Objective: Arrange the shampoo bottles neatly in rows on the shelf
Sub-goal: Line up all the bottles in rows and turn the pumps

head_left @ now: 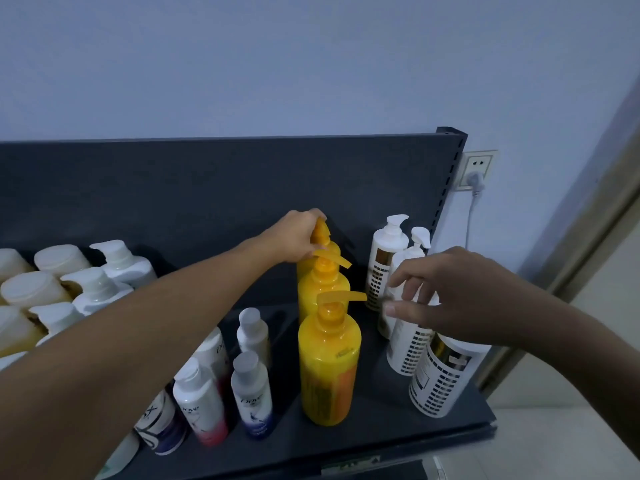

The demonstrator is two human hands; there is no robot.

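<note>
Three yellow pump bottles stand in a line front to back on the dark shelf (374, 424). My left hand (298, 237) grips the pump head of the rear yellow bottle (322, 237). The middle yellow bottle (322, 289) and the front yellow bottle (329, 362) stand free. My right hand (446, 296) hovers with fingers spread over a row of white pump bottles with black-patterned labels (408, 344), holding nothing. The rearmost white pump bottle (388, 258) stands by the shelf's back panel.
Small white Dove bottles (251, 393) stand left of the yellow row. Cream and white bottles (100, 282) crowd the far left. The shelf's back panel (207, 188) rises behind. A wall socket with a plug (476, 171) sits right of the shelf.
</note>
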